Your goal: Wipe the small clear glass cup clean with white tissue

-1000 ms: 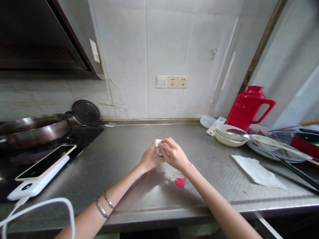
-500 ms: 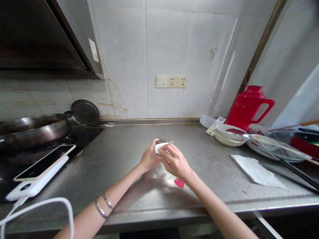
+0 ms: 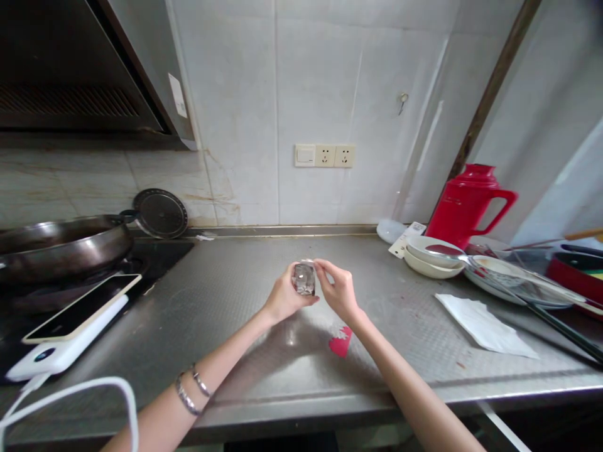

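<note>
- The handling looks to be underway rather than finished: the small clear object (image 3: 305, 280) is up in the hands above the metal counter (image 3: 235, 276), not set down on it. How much is left cannot be judged from this view.
- A red scrap with a ragged silvery edge (image 3: 340, 345) lies on the counter, nearer the person than the hands and slightly to the right, apart from both.
- The left hand (image 3: 285, 300) has its fingers part-curled around the object, with a fingertip at the lower edge and the palm side against its left. It appears to bear the hold, leaving the object's broad face in view.
- The right hand (image 3: 342, 292) has its thumb and forefinger drawn nearly together at the object's upper right edge. The view is small and soft there, so whether they pinch the rim, some thin film or merely touch it cannot be told.
- To the right, a white paper sheet (image 3: 485, 326) lies on the counter near the stacked bowls (image 3: 431, 267), with the red flask (image 3: 464, 210) behind them. None of these touches either hand.
</note>
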A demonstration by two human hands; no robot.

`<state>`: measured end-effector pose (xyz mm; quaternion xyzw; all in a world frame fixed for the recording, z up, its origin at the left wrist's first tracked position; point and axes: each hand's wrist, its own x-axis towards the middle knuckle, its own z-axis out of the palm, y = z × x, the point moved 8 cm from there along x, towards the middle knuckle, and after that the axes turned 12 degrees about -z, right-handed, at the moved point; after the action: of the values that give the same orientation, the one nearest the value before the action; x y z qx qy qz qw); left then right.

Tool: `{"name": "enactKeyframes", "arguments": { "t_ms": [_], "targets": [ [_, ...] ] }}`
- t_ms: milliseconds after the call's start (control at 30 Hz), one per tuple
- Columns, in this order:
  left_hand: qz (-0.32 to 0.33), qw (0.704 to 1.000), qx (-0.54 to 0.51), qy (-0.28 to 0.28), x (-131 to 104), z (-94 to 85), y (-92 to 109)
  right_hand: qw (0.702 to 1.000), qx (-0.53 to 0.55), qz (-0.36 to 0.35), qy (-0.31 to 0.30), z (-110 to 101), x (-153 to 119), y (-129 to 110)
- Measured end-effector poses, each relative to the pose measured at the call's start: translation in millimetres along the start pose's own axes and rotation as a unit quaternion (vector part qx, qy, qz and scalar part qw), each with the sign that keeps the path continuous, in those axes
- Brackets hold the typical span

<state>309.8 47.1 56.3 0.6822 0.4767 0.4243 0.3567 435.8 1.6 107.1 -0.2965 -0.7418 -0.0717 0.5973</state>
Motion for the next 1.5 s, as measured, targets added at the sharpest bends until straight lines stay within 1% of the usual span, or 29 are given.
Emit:
{"name": "enactKeyframes", "arguments": {
  "t_ms": [67,100,200,300,467,533,633,667,767,833,867,900,1000,1067,1133,1267,1367,1500],
  "targets": [
    [-0.007,1.0,0.0,0.001,0,0.5,-1,1.0,0.012,-0.008,-0.023,7,-4,-1],
    [-0.01,1.0,-0.001,0.004,1,0.5,-2,1.0,0.012,-0.012,-0.023,8,-6,-3],
    [-0.014,1.0,-0.011,0.002,1,1.7,-3,1.0,0.001,-0.023,-0.01,6,-11,-7],
    [-0.018,1.0,-0.024,-0.001,0,2.4,-3,0.999,-0.006,-0.044,-0.013,4,-12,-13],
    [-0.019,0.999,-0.042,0.019,3,-3.5,-8,0.996,-0.002,-0.084,-0.023,5,-16,-23],
    [-0.032,0.997,-0.067,0.011,6,-4.8,-13,0.995,0.006,-0.095,-0.034,8,-20,-29],
    [-0.07,0.993,-0.099,-0.009,11,-4.9,-22,0.992,0.011,-0.11,-0.063,12,-24,-36],
    [-0.082,0.992,-0.099,-0.014,11,-4.7,-24,0.991,0.009,-0.115,-0.064,11,-23,-37],
    [-0.094,0.993,-0.065,-0.017,12,-3.1,-25,0.993,-0.012,-0.112,-0.024,1,-13,-32],
    [-0.085,0.996,-0.035,-0.011,11,-1.4,-23,0.996,-0.034,-0.088,0.004,-5,-4,-21],
    [-0.08,0.997,-0.023,-0.007,10,-0.7,-23,0.996,-0.042,-0.076,0.003,-5,0,-15],
    [-0.076,0.997,-0.012,-0.002,9,-0.1,-22,0.997,-0.044,-0.069,-0.013,-1,4,-10],
    [-0.071,0.997,0.014,0.006,8,1.0,-20,0.993,-0.026,-0.075,-0.089,18,5,-1],
    [-0.066,0.998,0.022,0.008,8,0.1,-18,0.99,-0.01,-0.086,-0.113,26,2,-1],
    [-0.054,0.998,0.026,0.006,7,-1.1,-15,0.989,-0.004,-0.099,-0.111,29,-2,-5],
    [-0.033,0.999,0.031,-0.006,8,-1.9,-10,0.984,-0.007,-0.141,-0.107,27,-7,-18],
    [-0.037,0.999,0.036,0.001,9,-4.1,-12,0.98,-0.011,-0.162,-0.115,24,-10,-25],
    [-0.038,0.999,0.018,-0.015,13,-4.5,-18,0.972,-0.01,-0.192,-0.136,24,-19,-34]
  ]
}}
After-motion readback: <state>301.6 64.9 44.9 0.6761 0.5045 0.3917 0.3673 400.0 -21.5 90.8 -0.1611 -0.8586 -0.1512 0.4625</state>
